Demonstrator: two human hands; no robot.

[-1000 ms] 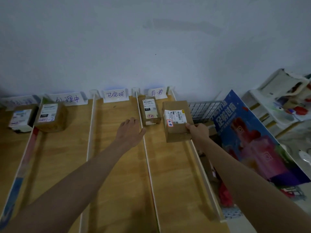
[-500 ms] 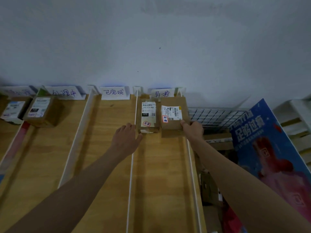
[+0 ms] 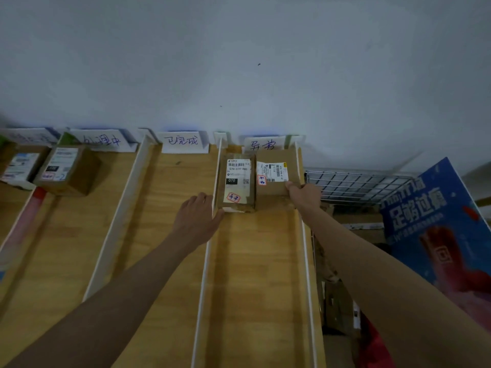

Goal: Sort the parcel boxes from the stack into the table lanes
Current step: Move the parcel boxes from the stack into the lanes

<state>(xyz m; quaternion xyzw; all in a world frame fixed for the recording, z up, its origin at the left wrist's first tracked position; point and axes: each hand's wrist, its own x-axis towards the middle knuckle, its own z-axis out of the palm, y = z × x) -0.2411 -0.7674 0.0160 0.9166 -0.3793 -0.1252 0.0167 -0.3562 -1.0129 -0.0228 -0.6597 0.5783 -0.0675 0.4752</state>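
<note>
Nearest, the left hand [image 3: 198, 220] lay flat with relaxed fingers on the wood beside a white divider [image 3: 210, 251], while farther on the right hand [image 3: 304, 196] gripped the near corner of the brown parcel box [image 3: 276, 185], which sat in the rightmost lane against a narrower labelled box [image 3: 236, 183] below the handwritten sign [image 3: 263, 144].

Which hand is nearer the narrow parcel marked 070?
Left. The left hand rests beside the 070 parcel, its thumb at the near corner; the right hand grips the neighbouring parcel.
</note>
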